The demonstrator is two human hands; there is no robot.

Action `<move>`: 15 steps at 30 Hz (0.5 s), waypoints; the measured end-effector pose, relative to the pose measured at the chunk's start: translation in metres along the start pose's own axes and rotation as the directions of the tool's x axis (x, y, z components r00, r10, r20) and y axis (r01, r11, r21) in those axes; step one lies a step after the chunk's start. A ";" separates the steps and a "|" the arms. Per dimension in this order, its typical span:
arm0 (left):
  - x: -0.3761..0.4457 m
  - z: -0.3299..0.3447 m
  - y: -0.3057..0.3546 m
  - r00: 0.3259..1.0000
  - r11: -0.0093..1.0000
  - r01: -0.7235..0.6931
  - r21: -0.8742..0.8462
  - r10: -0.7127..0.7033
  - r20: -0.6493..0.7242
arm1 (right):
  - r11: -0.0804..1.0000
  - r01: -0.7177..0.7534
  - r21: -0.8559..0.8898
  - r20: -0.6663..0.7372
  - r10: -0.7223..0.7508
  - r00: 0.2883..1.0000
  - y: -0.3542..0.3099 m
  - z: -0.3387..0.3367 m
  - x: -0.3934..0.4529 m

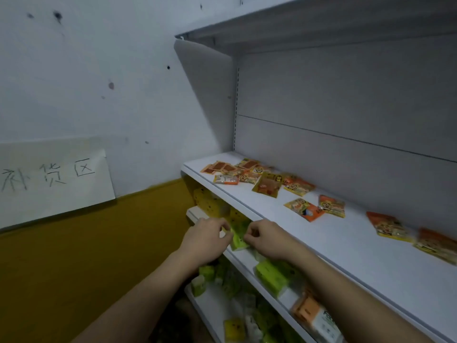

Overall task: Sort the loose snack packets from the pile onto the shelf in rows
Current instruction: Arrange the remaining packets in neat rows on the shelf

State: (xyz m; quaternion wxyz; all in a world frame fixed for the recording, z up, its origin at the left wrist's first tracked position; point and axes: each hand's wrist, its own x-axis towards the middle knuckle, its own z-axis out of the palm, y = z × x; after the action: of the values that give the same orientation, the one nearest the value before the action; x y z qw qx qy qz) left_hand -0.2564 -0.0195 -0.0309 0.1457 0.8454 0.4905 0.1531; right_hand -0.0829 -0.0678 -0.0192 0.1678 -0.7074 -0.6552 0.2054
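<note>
A pile of orange and yellow snack packets (249, 174) lies at the far left of the white shelf (346, 243). More packets lie spread along it to the right: a pair (314, 206) in the middle and two more (410, 235) farther right. Just in front of the shelf's front edge, my left hand (206, 240) and my right hand (265, 240) both have curled fingers pinching a small yellow-green packet (238, 235) between them. Part of that packet is hidden by my fingers.
Below the shelf, lower shelves hold yellow, green and orange packs (272, 276). An upper shelf (321, 23) overhangs. A white paper sign (54, 179) leans on the left wall above a yellow-brown floor (86, 256).
</note>
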 end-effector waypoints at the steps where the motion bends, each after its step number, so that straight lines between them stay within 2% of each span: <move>1: 0.014 0.001 -0.009 1.000 1.000 -0.010 -0.011 0.010 0.011 | 1.000 -0.016 0.005 0.006 0.016 1.000 0.001 0.003 0.014; 6: 0.095 0.016 -0.042 0.997 0.998 -0.062 -0.027 0.064 0.043 | 0.993 -0.098 0.071 -0.031 0.101 0.994 0.017 0.005 0.089; 15: 0.265 0.016 -0.063 0.990 0.989 -0.141 -0.039 0.142 0.004 | 0.952 -0.108 0.286 -0.163 0.160 0.974 0.061 -0.034 0.240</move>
State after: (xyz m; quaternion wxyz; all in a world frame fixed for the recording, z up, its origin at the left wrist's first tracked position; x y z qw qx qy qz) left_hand -0.1740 0.2409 -0.0397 0.1523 0.8757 0.4258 0.1695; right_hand 0.0007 0.1669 -0.0375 0.3099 -0.7360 -0.5522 0.2394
